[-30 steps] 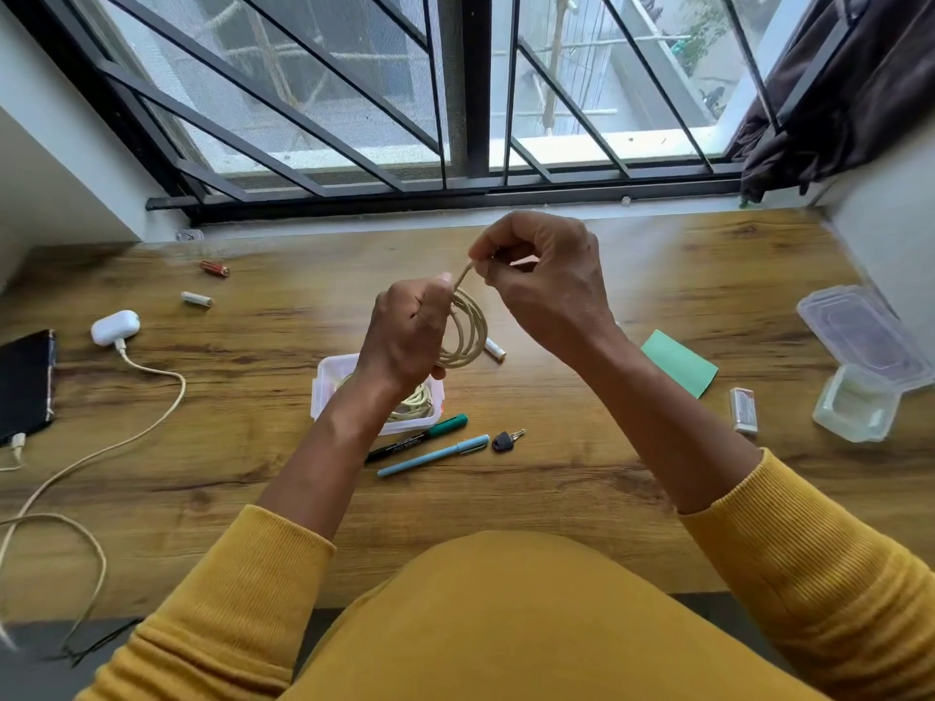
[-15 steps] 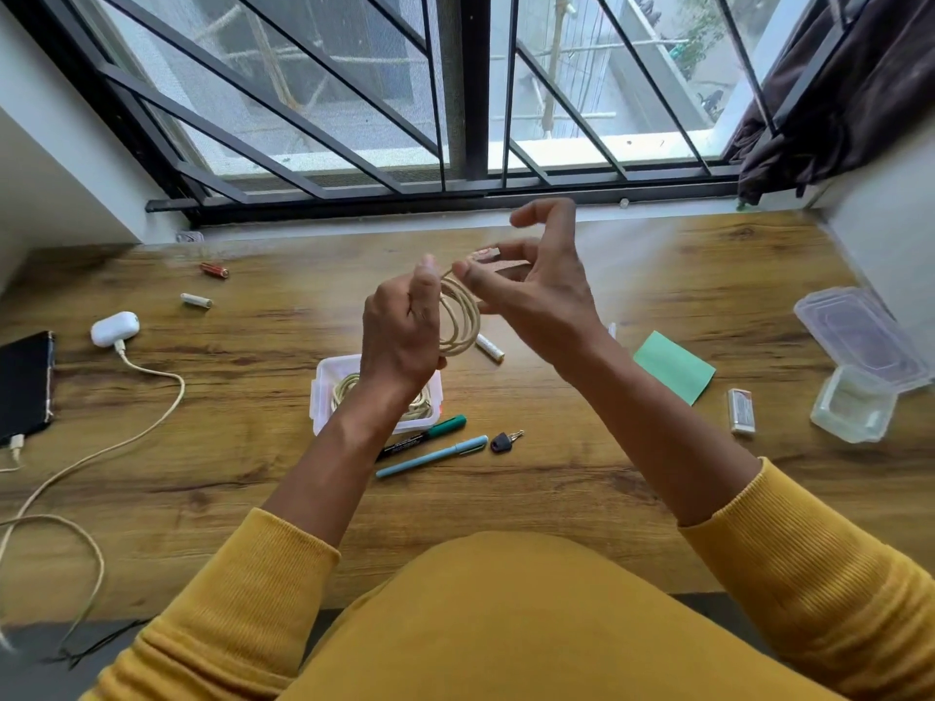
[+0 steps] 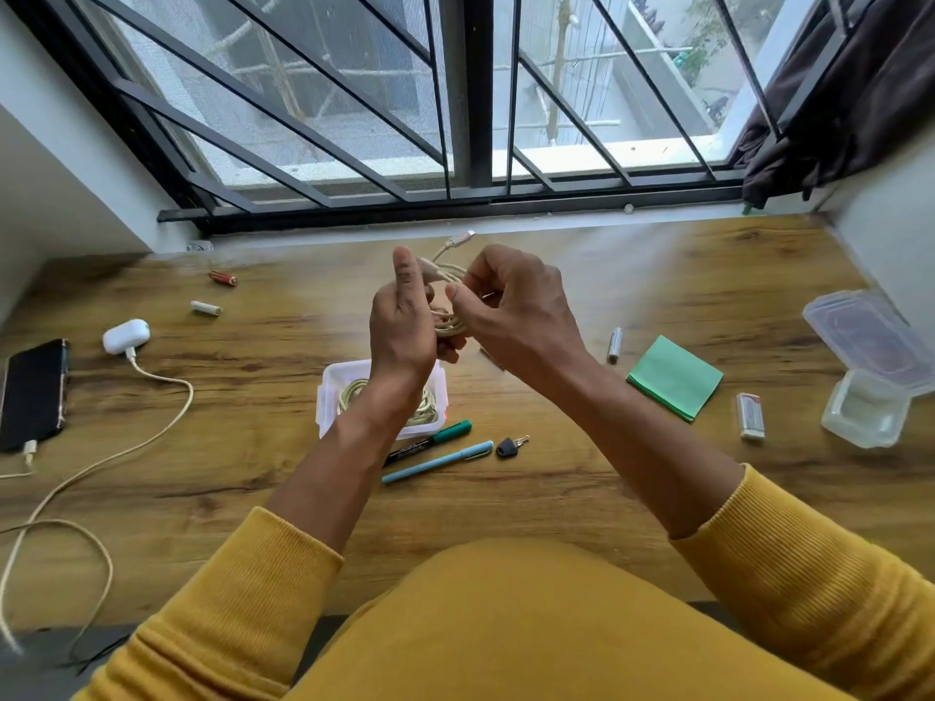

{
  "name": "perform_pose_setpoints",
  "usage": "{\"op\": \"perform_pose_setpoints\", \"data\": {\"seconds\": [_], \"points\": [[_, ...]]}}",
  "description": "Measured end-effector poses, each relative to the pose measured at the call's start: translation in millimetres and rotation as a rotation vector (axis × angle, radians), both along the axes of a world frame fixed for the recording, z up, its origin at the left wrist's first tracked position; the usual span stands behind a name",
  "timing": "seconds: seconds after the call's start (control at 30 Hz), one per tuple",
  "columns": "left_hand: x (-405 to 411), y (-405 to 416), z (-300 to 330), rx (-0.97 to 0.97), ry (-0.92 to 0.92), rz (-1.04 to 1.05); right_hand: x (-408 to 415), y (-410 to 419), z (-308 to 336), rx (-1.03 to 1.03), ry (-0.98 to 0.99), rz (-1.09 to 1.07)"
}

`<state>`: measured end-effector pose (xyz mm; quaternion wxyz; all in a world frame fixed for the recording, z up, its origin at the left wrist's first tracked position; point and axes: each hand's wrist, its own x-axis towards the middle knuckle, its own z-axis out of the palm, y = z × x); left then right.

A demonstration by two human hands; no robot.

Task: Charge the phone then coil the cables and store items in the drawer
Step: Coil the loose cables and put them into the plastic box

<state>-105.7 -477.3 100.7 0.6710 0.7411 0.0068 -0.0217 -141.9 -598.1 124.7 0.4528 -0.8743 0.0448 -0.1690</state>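
Round coil of pale braided cable between both hands.

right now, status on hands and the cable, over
Left hand and right hand both grip the coiled cable above the desk. Plug end sticks up loose. White box below already holds another coil. Nothing in the way.

No legible text found. Pale print on the black marker is too blurred to read.

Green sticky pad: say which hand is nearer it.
Right. The right hand is raised left of the green sticky pad; the left hand is farther left, beyond it.
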Motion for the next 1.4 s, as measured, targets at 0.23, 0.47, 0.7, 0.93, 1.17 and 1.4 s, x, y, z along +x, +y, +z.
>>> {"op": "perform_pose_setpoints", "data": {"seconds": [0.23,0.47,0.7,0.93,1.17,1.4], "points": [[-3,-8,-1,-0.048,-0.054,0.076,3,1,-11,0.177,-0.118,-0.105],[-6,-17,5,-0.059,-0.254,0.088,11,-8,-8,0.789,0.070,-0.167],[0,-13,4,-0.003,-0.333,-0.009,10,-18,4,0.868,0.135,-0.027],[10,-9,3,-0.122,-0.206,-0.020,13,-27,-1,0.724,0.252,0.070],[16,-8,3,-0.250,0.016,-0.050,12,-26,-7,0.968,0.250,0.190],[13,-4,6,-0.076,-0.009,-0.115,11,-33,-15,1.147,0.266,0.243]]}}
